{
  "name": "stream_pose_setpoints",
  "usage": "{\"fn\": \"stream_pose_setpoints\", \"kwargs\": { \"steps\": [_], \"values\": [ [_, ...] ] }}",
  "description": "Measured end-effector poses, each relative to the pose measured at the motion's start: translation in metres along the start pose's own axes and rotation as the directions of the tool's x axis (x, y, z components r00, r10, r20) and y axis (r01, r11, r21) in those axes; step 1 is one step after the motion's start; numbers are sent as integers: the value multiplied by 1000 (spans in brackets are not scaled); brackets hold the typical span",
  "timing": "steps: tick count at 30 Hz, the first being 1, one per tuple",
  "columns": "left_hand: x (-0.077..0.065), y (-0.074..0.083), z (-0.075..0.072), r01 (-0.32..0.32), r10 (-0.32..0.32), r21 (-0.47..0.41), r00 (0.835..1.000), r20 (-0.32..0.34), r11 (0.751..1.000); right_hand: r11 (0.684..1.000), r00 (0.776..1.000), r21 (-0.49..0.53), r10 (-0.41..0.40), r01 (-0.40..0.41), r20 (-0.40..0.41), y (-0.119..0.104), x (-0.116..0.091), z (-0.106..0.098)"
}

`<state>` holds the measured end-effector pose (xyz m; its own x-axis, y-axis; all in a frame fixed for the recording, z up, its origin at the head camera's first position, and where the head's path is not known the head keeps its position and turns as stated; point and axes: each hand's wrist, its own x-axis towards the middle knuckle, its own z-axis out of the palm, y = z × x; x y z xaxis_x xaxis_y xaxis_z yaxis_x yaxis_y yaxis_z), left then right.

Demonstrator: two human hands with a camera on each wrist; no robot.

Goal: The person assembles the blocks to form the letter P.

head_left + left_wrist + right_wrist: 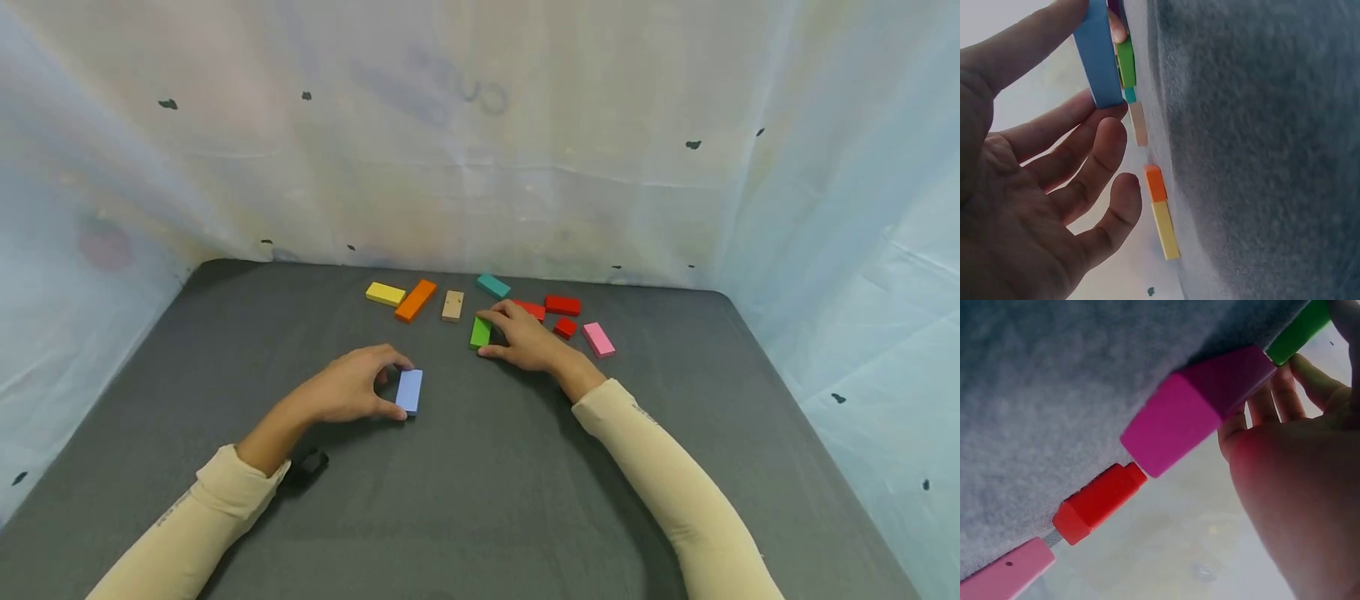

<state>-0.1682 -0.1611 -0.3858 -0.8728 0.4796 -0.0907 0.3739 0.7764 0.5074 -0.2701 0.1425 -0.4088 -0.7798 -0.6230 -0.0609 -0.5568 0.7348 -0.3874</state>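
Observation:
My left hand (356, 385) pinches a light blue block (408, 392) at its ends, thumb on the near end and fingers at the far end. In the left wrist view the blue block (1099, 59) sits between thumb and fingertips, while the other fingers are bent loosely. Farther off, my right hand (525, 337) has thumb and fingers at the two ends of a green block (480, 332). A magenta block (1175, 422) stands close by the right hand in the right wrist view; the hand seems to hide it in the head view.
Along the back lie a yellow block (386, 293), an orange block (416, 300), a tan block (452, 306) and a teal block (493, 287). Around the right hand are red blocks (562, 305) and a pink block (599, 340). White sheeting (480, 200) hangs behind the dark table (465, 500).

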Motion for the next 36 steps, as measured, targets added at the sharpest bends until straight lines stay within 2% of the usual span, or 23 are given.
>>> {"fn": "stream_pose_setpoints", "kwargs": {
  "steps": [12, 21, 26, 32, 36],
  "values": [
    [-3, 4, 2, 2, -2, 14, 1000, 7, 1000, 1000, 1000, 17, 17, -17, -5, 0, -3, 1],
    [-5, 1, 2, 7, -7, -17, 1000, -11, 1000, 1000, 1000, 14, 18, -18, 1, -3, -1, 1],
    [-6, 5, 5, 35, -35, 6, 999, 17, 999, 1000, 1000, 1, 14, -14, 16, -5, 0, -1],
    [-5, 8, 9, 5, -6, 51, 1000, 21, 999, 1000, 1000, -8, 14, -14, 7, -4, 1, -2],
    [-6, 8, 14, 15, -18, 75, 999, 43, 997, 1000, 1000, -9, 21, -21, 15, -3, 1, 0]
  ]
}}
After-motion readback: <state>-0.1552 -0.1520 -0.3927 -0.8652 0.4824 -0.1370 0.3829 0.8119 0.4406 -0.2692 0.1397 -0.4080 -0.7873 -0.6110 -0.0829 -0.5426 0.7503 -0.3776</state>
